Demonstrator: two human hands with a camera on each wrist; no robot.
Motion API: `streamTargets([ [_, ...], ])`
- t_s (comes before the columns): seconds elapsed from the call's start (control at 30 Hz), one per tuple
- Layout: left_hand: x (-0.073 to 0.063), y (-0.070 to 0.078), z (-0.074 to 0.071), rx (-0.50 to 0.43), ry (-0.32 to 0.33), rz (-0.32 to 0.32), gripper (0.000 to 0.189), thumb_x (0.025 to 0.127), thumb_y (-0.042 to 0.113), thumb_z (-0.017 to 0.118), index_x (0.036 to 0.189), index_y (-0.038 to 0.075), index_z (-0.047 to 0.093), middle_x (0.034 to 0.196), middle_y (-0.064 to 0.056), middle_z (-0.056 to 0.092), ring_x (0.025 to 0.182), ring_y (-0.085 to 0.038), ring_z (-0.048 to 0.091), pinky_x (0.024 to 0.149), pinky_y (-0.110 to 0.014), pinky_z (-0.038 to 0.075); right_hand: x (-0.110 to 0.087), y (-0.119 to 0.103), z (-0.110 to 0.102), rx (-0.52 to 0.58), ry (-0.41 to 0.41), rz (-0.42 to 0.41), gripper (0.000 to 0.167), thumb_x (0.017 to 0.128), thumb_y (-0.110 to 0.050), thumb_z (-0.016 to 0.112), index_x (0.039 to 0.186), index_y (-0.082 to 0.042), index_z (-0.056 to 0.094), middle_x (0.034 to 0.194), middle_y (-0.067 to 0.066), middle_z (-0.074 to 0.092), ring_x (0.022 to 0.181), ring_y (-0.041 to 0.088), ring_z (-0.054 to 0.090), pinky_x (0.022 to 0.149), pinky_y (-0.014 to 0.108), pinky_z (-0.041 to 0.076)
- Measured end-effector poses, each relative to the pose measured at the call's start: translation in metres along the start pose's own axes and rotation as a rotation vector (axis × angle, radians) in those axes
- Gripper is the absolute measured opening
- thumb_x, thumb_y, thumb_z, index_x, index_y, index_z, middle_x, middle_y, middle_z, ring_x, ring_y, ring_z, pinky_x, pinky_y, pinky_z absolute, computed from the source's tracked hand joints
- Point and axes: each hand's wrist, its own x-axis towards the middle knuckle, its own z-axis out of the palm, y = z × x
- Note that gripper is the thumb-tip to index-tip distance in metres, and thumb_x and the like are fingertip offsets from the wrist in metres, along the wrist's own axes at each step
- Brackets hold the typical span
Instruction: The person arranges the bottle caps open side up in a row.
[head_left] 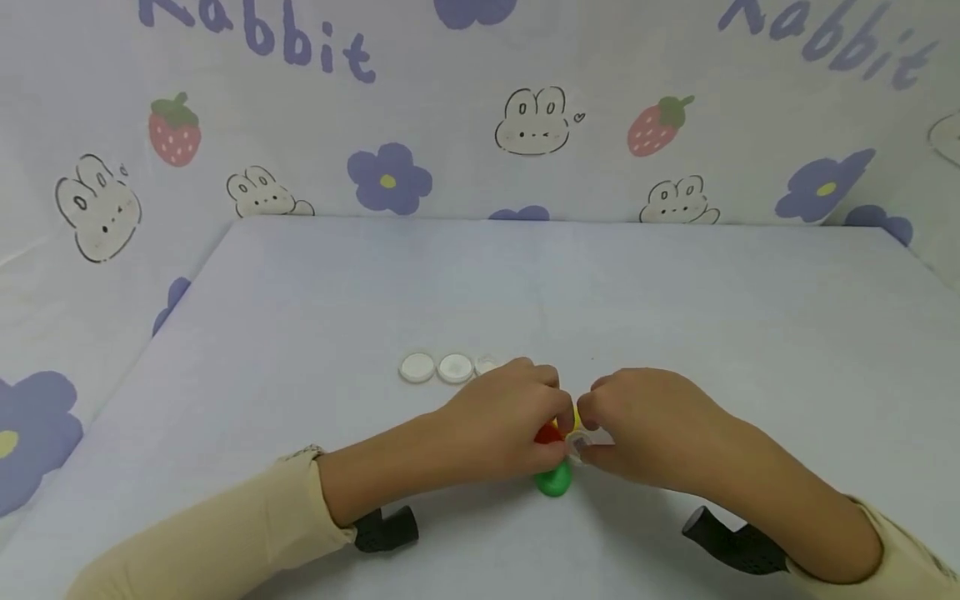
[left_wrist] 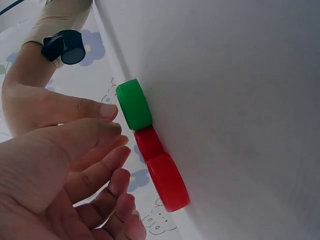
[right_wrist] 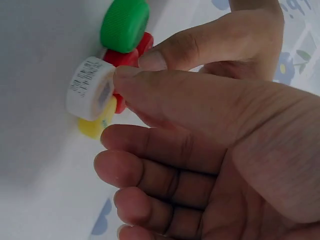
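Looks partway done on the counter (head_left: 480,292), with left hand (head_left: 498,429) and right hand (head_left: 663,429) slack in grip, holding nothing, right thumb (right_wrist: 160,87) touching white cap (right_wrist: 80,97). Leaves between them, apparently unsettled, red cap (head_left: 549,433), yellow cap (right_wrist: 92,127) and, at six o'clock, green cap (head_left: 554,481). Shows pale discs (head_left: 455,368), lined up at ten o'clock, only from head; print (right_wrist: 84,75) only from right wrist.

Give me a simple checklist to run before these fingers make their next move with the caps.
1. Green cap in plain view: ok, unobstructed in the left wrist view.
2. Yellow cap fully visible: not ok, the white cap partly covers it.
3. Right fingers holding that white cap firmly: cannot tell; thumb at its edge.
4. Left fingers holding a red cap: cannot tell.
5. Row of white caps fully visible: not ok, the third is partly hidden.
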Motion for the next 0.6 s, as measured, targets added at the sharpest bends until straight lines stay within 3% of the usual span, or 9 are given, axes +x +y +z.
streamTargets([
  [0.23,0.005,0.003,0.001,0.021,-0.05,-0.028,0.012,0.092,0.026,0.075,0.098,0.016,0.079,0.088,0.009,0.058,0.08,-0.01,0.048,0.066,-0.018,0.04,-0.003,0.006,0.011,0.007,0.004,0.016,0.021,0.076,-0.023,0.091,0.075,-0.021,0.07,0.069,-0.016,0.058,0.062,0.004,0.05,0.056,0.025,0.045],
  [0.6,0.009,0.008,0.001,0.074,-0.084,-0.045,0.008,0.092,0.023,0.074,0.089,0.017,0.076,0.077,0.01,0.054,0.076,-0.011,0.049,0.064,-0.02,0.039,-0.004,0.007,0.02,0.031,0.097,-0.027,0.038,0.073,-0.02,0.091,0.064,-0.022,0.055,0.059,-0.014,0.044,0.055,0.005,0.036,0.05,0.024,0.034],
])
